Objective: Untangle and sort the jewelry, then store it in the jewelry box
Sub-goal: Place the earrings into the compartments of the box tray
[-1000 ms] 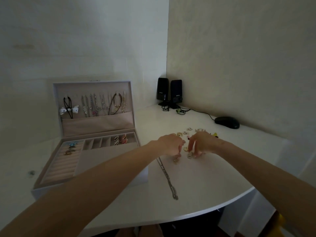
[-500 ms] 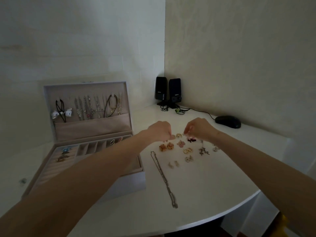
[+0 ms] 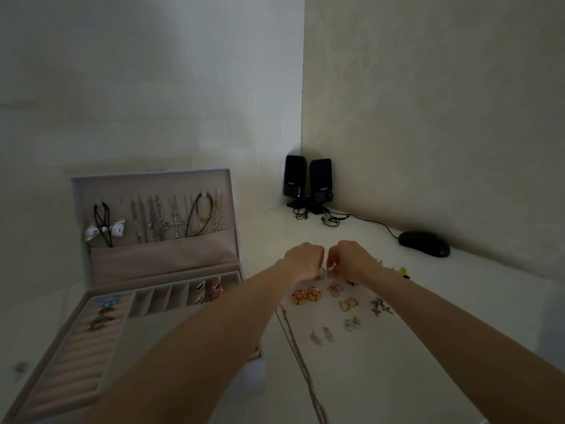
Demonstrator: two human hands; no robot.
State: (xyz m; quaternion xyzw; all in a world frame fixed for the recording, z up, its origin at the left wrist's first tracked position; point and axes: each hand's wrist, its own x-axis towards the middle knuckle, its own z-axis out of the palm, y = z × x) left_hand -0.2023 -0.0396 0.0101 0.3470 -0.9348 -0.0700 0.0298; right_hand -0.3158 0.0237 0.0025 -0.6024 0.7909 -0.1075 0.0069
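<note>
No legible text was recorded in the head view. The only print seen was a small pale mark on the front of each of two black speakers in the corner, the left speaker (image 3: 295, 175) and the right speaker (image 3: 320, 179). Both marks were too small and dim for any letter or brand to be made out.

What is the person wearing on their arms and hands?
Nothing that shows. Both forearms are bare, with no sleeves, watch or bracelets. The left hand and right hand have no gloves. The view is too dim to tell whether there are rings.
</note>
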